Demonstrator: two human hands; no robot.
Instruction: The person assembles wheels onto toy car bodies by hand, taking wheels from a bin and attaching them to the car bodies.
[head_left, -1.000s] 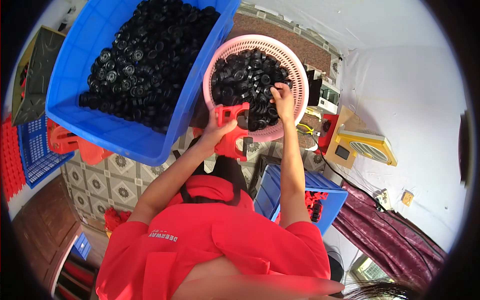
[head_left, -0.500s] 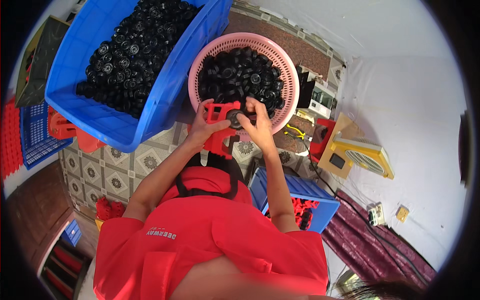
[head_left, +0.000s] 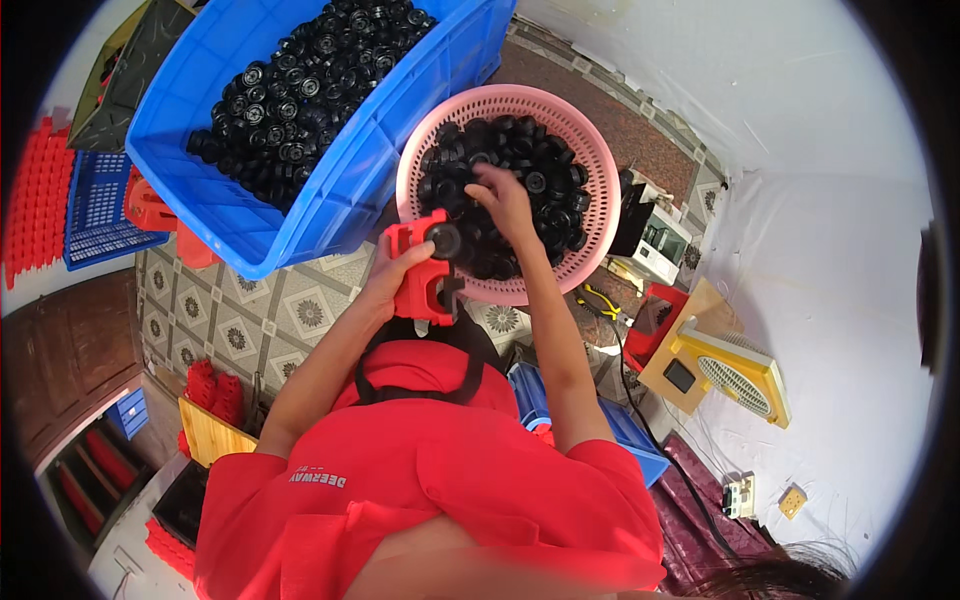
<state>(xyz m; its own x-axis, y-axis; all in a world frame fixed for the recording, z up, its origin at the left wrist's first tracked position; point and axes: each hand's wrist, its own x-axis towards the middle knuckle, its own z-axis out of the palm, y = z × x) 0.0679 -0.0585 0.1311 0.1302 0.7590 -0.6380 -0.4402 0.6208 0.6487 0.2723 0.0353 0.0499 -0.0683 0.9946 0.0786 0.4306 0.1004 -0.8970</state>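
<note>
Left hand [head_left: 392, 272] clamped around red plastic part [head_left: 423, 268], held upright just short of pink basket [head_left: 430, 160]. One black wheel [head_left: 444, 240] seated on top front of red part, beside left thumb. Right hand [head_left: 503, 197] well forward of left, down inside basket, fingers curled among loose black wheels [head_left: 540, 190]; cannot tell whether closed on one or only raking through. Hands apart, not touching.

Beyond and left of left hand: large blue bin [head_left: 330, 215], tilted, heaped with more black wheels [head_left: 290, 100]. Far left of left hand: red grid panel [head_left: 35, 190] and blue crate [head_left: 100, 205]. Right of right forearm: yellow box with grille [head_left: 735, 375], small white device [head_left: 660, 235], yellow-handled pliers [head_left: 600, 297] on floor. Below both forearms: red-shirted lap, blue crate edge [head_left: 620, 430] under right elbow.

Risks, judged from present layout:
- Seated wheel appears only perched on red part; likely to drop off if left grip tilts while attention sits on basket.
- Fingers buried in a dense pile; could easily lift two wheels at once or flick neighbours over basket rim onto tiled floor [head_left: 260, 330].
- Basket rests close against tilted blue bin; nudge from right forearm might shift basket or start wheels sliding.
- Red part held one-handed, unsupported; pressing a further wheel on could twist it in palm and misalign fit.
- Pliers and cable near right elbow; possible snag on withdrawal.
</note>
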